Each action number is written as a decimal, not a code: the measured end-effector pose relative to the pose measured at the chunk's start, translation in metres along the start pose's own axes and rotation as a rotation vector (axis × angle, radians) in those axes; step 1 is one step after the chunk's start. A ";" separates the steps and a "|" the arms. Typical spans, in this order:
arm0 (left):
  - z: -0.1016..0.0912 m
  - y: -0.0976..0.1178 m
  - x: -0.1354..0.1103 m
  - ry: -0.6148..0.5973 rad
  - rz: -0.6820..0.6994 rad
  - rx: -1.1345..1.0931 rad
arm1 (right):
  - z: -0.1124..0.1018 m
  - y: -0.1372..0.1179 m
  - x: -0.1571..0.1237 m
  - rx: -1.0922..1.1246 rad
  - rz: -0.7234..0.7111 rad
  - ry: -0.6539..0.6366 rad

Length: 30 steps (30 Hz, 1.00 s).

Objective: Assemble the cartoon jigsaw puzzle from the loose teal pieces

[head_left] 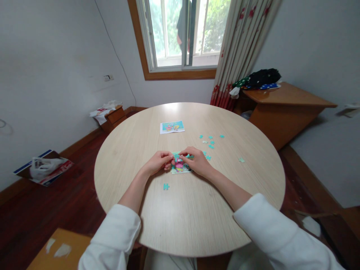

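Observation:
A small, partly assembled jigsaw puzzle [180,167] in teal and pink lies in the middle of the round wooden table [185,210]. My left hand [159,162] rests at its left edge with fingers curled and pinched together on the puzzle's pieces. My right hand [197,160] lies over its right side, fingers bent and pressing on the puzzle. Both sets of fingertips meet above the puzzle's top edge. One loose teal piece [166,186] lies in front of my left hand. Several loose teal pieces [210,141] are scattered beyond my right hand.
A printed reference picture [172,127] lies farther back on the table. One more piece [241,160] sits at the right. A wooden desk [284,103] with clothes stands at the right, a curtain and window behind, a cardboard box [60,249] at lower left.

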<state>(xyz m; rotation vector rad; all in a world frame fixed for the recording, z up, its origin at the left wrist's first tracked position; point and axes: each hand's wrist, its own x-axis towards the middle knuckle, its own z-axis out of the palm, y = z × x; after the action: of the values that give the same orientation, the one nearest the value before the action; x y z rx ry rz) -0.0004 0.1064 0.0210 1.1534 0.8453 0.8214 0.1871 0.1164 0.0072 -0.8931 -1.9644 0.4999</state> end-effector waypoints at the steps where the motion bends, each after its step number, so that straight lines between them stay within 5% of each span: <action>1: 0.000 0.000 0.000 -0.001 0.000 0.001 | 0.000 0.000 0.000 0.003 0.002 0.000; 12: -0.002 -0.001 0.000 0.002 -0.003 -0.004 | -0.003 0.003 0.004 0.054 0.080 0.062; 20: -0.008 -0.003 0.004 0.139 0.075 -0.055 | -0.031 0.032 0.013 0.035 0.224 0.216; 30: -0.013 0.000 0.004 0.259 0.103 -0.179 | -0.041 0.042 0.011 -0.077 0.358 0.078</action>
<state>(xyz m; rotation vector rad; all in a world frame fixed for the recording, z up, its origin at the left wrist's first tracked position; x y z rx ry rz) -0.0101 0.1158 0.0174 0.9510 0.9089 1.1254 0.2352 0.1519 0.0077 -1.3045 -1.7687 0.5856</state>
